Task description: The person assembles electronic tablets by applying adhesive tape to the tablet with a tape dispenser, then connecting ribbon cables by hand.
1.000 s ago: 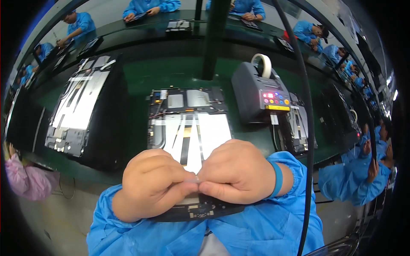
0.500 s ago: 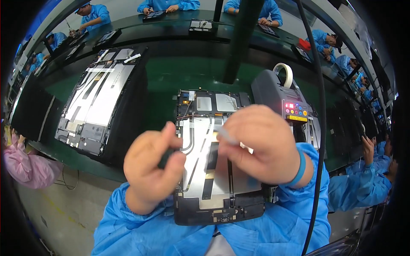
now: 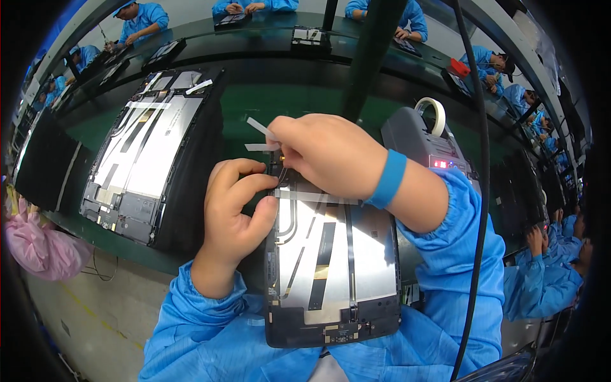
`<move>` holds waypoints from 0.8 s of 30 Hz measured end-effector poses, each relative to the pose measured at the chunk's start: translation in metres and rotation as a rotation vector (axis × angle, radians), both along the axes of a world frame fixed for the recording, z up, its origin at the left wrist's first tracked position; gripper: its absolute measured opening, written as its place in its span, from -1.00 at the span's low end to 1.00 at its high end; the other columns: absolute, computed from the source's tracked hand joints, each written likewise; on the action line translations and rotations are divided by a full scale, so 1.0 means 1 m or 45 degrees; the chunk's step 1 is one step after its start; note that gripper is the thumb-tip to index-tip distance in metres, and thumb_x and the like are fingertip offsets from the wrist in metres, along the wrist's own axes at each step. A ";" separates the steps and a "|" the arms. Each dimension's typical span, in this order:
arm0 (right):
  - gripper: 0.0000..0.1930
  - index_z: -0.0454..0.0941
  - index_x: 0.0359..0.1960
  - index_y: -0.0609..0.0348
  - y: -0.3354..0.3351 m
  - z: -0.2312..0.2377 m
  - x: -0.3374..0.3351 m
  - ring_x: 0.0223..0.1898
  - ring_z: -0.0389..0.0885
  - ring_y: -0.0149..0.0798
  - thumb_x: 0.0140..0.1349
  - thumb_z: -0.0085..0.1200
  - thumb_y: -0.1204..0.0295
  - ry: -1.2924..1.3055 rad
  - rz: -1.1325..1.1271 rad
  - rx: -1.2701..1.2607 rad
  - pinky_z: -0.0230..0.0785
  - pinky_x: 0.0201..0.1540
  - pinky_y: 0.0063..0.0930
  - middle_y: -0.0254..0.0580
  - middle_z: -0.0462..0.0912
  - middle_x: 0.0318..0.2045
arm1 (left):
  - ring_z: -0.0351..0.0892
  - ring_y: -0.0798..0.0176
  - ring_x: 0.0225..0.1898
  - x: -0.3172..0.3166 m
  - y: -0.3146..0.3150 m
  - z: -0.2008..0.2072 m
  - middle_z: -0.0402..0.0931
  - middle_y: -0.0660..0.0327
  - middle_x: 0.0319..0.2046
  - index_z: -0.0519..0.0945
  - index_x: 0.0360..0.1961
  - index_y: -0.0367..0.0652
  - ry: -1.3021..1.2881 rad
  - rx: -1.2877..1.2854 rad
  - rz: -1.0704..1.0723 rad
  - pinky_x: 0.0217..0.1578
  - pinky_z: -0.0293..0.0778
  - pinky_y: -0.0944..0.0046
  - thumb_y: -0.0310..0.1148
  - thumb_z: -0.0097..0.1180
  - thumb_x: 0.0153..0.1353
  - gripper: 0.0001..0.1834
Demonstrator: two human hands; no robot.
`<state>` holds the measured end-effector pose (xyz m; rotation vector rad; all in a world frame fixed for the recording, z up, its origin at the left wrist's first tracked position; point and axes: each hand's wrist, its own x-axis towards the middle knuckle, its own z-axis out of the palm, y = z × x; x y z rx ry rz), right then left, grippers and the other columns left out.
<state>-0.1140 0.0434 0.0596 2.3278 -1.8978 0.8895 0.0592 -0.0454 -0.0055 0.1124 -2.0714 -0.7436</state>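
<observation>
An opened tablet [image 3: 375,270] with a silver inner plate and black ends lies in front of me, its near end against my blue coat. My right hand [image 3: 324,153], with a blue wristband, is over its far left corner. Thumb and fingers pinch white tape strips [image 3: 259,127], whose free ends stick out to the left. The fingertips hide part of that corner. My left hand [image 3: 232,213] lies along the tablet's left edge, fingers bent and apart, fingertips by thin wires [image 3: 282,175]. A translucent tape strip [image 3: 318,198] crosses the plate below my right hand.
A grey tape dispenser [image 3: 404,134] with a white tape roll [image 3: 439,118] stands at the right. Another opened tablet [image 3: 143,153] tops a dark stack at the left. A black cable [image 3: 480,191] hangs at the right; a dark post [image 3: 375,57] rises ahead. Blue-clothed people work around.
My right hand has moved up and left to the tablet's far left corner with the tape. My left hand has shifted up, its fingertips now at the tablet's edge. The crossing tape strip now shows.
</observation>
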 end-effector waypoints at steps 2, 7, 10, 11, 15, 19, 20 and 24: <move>-0.79 0.44 -0.26 0.20 -0.006 -0.003 -0.003 -0.39 0.57 -0.02 0.04 0.13 0.54 0.029 -0.007 0.071 0.40 -0.35 -0.23 -0.10 0.56 -0.51 | 0.44 0.01 -0.17 -0.001 -0.001 0.000 0.48 0.03 -0.25 0.61 -0.37 -0.29 -0.006 -0.017 -0.016 -0.13 0.37 0.16 -0.43 0.17 -0.10 -0.78; -0.77 0.44 -0.26 0.27 -0.004 0.009 0.006 -0.46 0.60 -0.08 0.03 0.13 0.52 -0.101 -0.317 0.346 0.42 -0.39 -0.30 -0.07 0.58 -0.52 | 0.38 -0.03 -0.07 -0.003 -0.007 -0.007 0.41 -0.02 -0.13 0.62 -0.34 -0.24 -0.003 0.035 -0.042 -0.02 0.30 0.14 -0.31 0.16 -0.10 -0.72; -0.75 0.44 -0.25 0.27 0.000 0.011 0.006 -0.49 0.60 -0.14 0.03 0.16 0.51 -0.166 -0.452 0.428 0.43 -0.42 -0.35 -0.07 0.59 -0.52 | 0.32 -0.04 0.01 -0.011 -0.011 -0.014 0.36 -0.04 -0.05 0.64 -0.29 -0.20 0.018 0.096 -0.098 0.09 0.21 0.09 -0.22 0.13 -0.09 -0.65; -0.75 0.45 -0.24 0.25 0.002 0.012 0.005 -0.50 0.60 -0.16 0.03 0.18 0.51 -0.198 -0.452 0.407 0.43 -0.43 -0.38 -0.09 0.59 -0.52 | 0.26 -0.04 0.07 -0.012 -0.011 -0.019 0.33 -0.04 -0.01 0.65 -0.24 -0.17 -0.007 0.252 -0.182 0.15 0.13 0.07 -0.15 0.10 -0.08 -0.59; -0.86 0.49 -0.31 0.17 0.016 0.024 -0.014 -0.47 0.52 -0.21 0.11 0.17 0.51 -0.578 -0.125 0.489 0.39 -0.40 -0.44 -0.22 0.50 -0.53 | 0.24 -0.04 0.08 -0.013 -0.012 -0.022 0.31 -0.05 0.02 0.65 -0.24 -0.16 -0.012 0.207 -0.187 0.15 0.11 0.07 -0.10 0.10 -0.07 -0.58; -0.90 0.53 -0.44 0.14 0.007 0.023 -0.016 -0.30 0.48 -0.17 0.09 0.20 0.44 -0.074 0.184 0.319 0.36 -0.28 -0.38 -0.23 0.45 -0.48 | 0.21 -0.04 0.10 -0.016 -0.013 -0.028 0.28 -0.08 0.03 0.65 -0.24 -0.14 0.011 0.287 -0.218 0.17 0.08 0.06 0.00 0.07 -0.01 -0.53; -0.90 0.53 -0.44 0.14 0.004 0.019 -0.012 -0.30 0.48 -0.17 0.09 0.20 0.44 -0.075 0.179 0.317 0.36 -0.28 -0.38 -0.23 0.45 -0.48 | 0.21 -0.03 0.11 -0.016 -0.013 -0.029 0.27 -0.08 0.04 0.65 -0.24 -0.14 0.027 0.259 -0.214 0.17 0.07 0.06 0.03 0.06 0.01 -0.52; -0.80 0.57 -0.40 0.12 -0.001 0.009 -0.005 -0.31 0.52 -0.10 -0.03 0.29 0.35 0.245 -0.025 0.218 0.38 -0.28 -0.29 -0.14 0.50 -0.45 | 0.20 -0.03 0.11 -0.016 -0.015 -0.030 0.27 -0.08 0.04 0.65 -0.23 -0.14 0.016 0.234 -0.208 0.17 0.06 0.06 0.06 0.06 0.03 -0.50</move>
